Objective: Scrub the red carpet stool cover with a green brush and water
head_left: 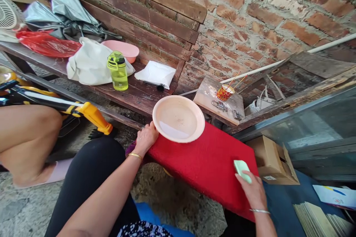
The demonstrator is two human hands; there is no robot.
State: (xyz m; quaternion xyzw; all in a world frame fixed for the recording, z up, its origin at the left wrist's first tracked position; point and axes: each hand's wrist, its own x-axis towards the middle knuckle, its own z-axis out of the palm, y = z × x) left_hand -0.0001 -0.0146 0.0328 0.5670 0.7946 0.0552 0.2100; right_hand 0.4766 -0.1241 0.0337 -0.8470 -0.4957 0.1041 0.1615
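A round pale pink basin (178,109) with shallow, slightly dirty water stands at the far end of a table with a red cover (200,163). Close beside its rim, my left hand (146,137) is closed over the table's left edge; the fingertips are partly hidden. Near the other end, my right hand (251,189) grips a pale green rounded block (241,169), a sponge or a bar of soap, at the red surface. Under my left wrist shows a bit of purple cloth (130,149).
A wooden bench (141,98) holds a green bottle (118,72), a white bag (87,63) and a pink tub (128,50). A small stand (204,98) carries a red pot (224,92) and padlocks. Right lies a cardboard box (269,159). Another person's leg (27,137) is at left.
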